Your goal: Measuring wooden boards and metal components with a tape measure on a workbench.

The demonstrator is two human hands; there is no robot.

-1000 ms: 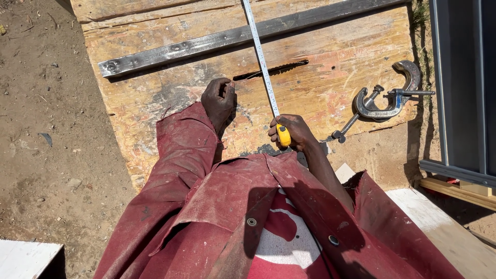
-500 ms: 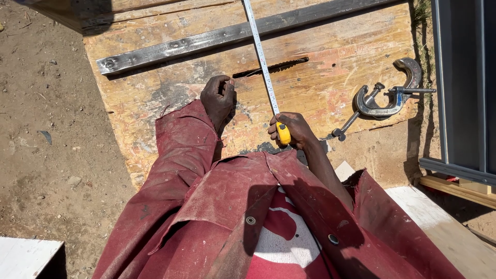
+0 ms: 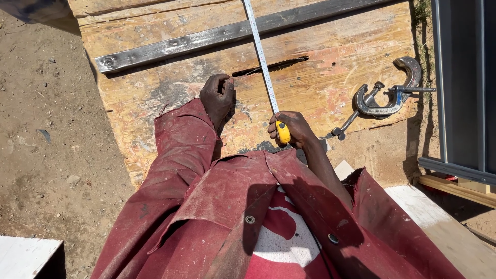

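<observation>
My right hand (image 3: 292, 129) grips a yellow tape measure case (image 3: 283, 133). Its steel blade (image 3: 260, 49) runs up and away across a worn plywood board (image 3: 330, 67) and over a long grey metal bar (image 3: 206, 37) lying across the board's far side. My left hand (image 3: 217, 98) rests knuckles-down on the plywood to the left of the blade, fingers curled, nothing visible in it. A dark saw slot (image 3: 268, 65) in the board lies just beside the blade. Both arms wear dark red sleeves.
Two metal C-clamps (image 3: 385, 98) lie on the board's right part. Dark metal framing (image 3: 460, 88) stands at the right edge, with a timber strip (image 3: 454, 188) below it. Bare dirt ground (image 3: 46, 144) spreads to the left. A white panel corner (image 3: 26, 256) shows at bottom left.
</observation>
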